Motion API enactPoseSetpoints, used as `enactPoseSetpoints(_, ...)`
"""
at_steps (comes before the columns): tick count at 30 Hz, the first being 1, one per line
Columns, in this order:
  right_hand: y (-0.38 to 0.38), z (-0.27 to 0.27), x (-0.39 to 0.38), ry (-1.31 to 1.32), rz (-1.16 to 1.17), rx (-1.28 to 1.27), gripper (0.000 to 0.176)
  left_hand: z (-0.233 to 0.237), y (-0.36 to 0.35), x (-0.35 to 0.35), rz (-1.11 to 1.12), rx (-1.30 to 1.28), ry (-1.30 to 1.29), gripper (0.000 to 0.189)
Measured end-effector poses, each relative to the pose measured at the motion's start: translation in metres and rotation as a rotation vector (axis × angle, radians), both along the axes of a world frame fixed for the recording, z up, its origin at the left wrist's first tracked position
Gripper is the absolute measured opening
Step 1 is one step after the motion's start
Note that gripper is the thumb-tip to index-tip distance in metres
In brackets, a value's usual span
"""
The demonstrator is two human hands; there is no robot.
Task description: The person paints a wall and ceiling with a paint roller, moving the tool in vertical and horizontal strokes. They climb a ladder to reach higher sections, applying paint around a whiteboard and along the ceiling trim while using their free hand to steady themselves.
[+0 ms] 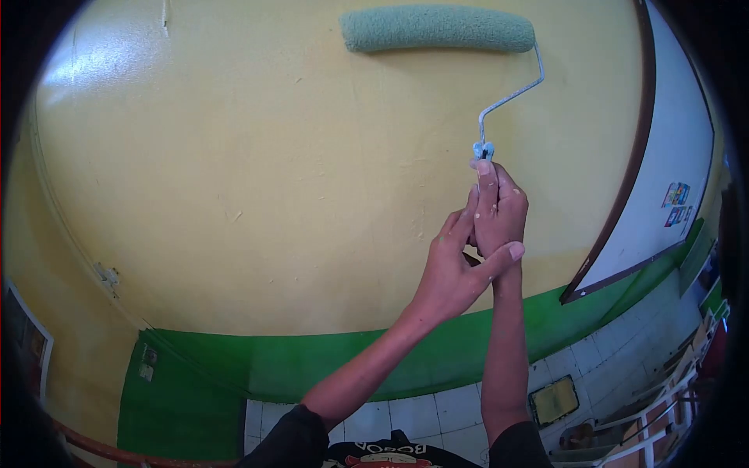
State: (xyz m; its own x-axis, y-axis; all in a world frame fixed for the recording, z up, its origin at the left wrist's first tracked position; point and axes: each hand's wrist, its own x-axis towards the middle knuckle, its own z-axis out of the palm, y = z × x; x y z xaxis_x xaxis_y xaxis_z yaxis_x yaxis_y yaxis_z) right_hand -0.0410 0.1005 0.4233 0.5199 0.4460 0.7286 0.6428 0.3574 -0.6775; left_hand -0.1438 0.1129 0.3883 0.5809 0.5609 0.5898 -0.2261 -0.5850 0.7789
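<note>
A long green paint roller [437, 28] lies against the upper part of the yellow wall [234, 171]. Its bent wire frame [511, 95] runs down to a pale, paint-marked handle top [483, 150]. My right hand [499, 207] is closed around the handle, with the thumb pointing up along it. Just below and to the left, my left hand [460, 265] is wrapped against the right hand and wrist, its thumb across the wrist; its fingers are partly hidden, and whether they also touch the handle does not show.
Dark-framed whiteboard [663, 148] at right. Green band [328, 363] along the lower wall, above white floor tiles [413, 416]. A yellowish tray-like object [555, 400] and white metal furniture frames [647, 437] stand at lower right. A wall socket [147, 363] is at lower left.
</note>
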Motion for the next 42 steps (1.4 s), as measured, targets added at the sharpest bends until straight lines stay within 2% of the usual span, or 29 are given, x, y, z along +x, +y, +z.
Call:
enactPoseSetpoints(2, -0.004, -0.012, 0.010, 0.025, -0.011, -0.031, 0.037, -0.011, -0.004, 0.009, -0.041, -0.024, -0.023, 0.093)
enactPoseSetpoints(4, -0.009, -0.061, 0.022, -0.086, -0.093, 0.074, 0.035, -0.048, -0.015, 0.011, -0.027, -0.052, 0.067, 0.095)
enactPoseSetpoints(6, -0.032, -0.114, 0.028, -0.002, -0.047, -0.077, 0.032, -0.090, -0.036, 0.014, -0.025, -0.145, 0.101, 0.080)
enactPoseSetpoints(10, -0.075, -0.216, 0.028, 0.024, -0.068, -0.240, 0.026, -0.185, -0.071, 0.012, -0.107, -0.332, 0.175, 0.087)
enactPoseSetpoints(13, -0.103, -0.286, 0.029, 0.067, -0.037, -0.340, 0.025, -0.262, -0.093, 0.014, -0.111, -0.296, 0.190, 0.087)
enactPoseSetpoints(14, -0.111, -0.302, 0.029, 0.074, -0.036, -0.347, 0.025, -0.281, -0.099, 0.013, -0.152, -0.386, 0.268, 0.089)
enactPoseSetpoints(15, -0.119, -0.316, 0.029, 0.094, -0.026, -0.381, 0.025, -0.294, -0.106, 0.012, -0.193, -0.477, 0.346, 0.090)
enactPoseSetpoints(18, -0.136, -0.356, 0.026, 0.128, -0.009, -0.430, 0.025, -0.322, -0.123, 0.009, -0.229, -0.568, 0.362, 0.092)
enactPoseSetpoints(22, -0.144, -0.385, 0.026, 0.240, 0.018, -0.496, 0.023, -0.335, -0.133, 0.007, -0.230, -0.579, 0.424, 0.096)
enactPoseSetpoints(24, -0.136, -0.372, 0.026, 0.060, -0.052, -0.350, 0.023, -0.319, -0.133, 0.010, -0.115, -0.391, 0.402, 0.096)
enactPoseSetpoints(28, -0.117, -0.311, 0.035, 0.162, 0.004, -0.403, 0.025, -0.281, -0.110, 0.023, -0.047, -0.269, 0.382, 0.094)
enactPoseSetpoints(30, -0.104, -0.279, 0.042, 0.144, 0.002, -0.298, 0.026, -0.246, -0.098, 0.030, -0.054, -0.219, 0.334, 0.091)
enactPoseSetpoints(35, -0.076, -0.187, 0.054, 0.063, -0.038, -0.149, 0.029, -0.174, -0.075, 0.047, -0.012, -0.192, 0.229, 0.087)
enactPoseSetpoints(37, -0.067, -0.154, 0.057, 0.091, -0.041, -0.108, 0.034, -0.135, -0.070, 0.052, -0.047, -0.265, 0.240, 0.077)
enactPoseSetpoints(40, -0.067, -0.125, 0.066, 0.156, 0.021, -0.154, 0.034, -0.118, -0.063, 0.065, -0.087, -0.287, 0.172, 0.074)
enactPoseSetpoints(42, -0.072, -0.139, 0.068, 0.134, -0.002, -0.151, 0.034, -0.127, -0.068, 0.067, -0.083, -0.306, 0.181, 0.073)
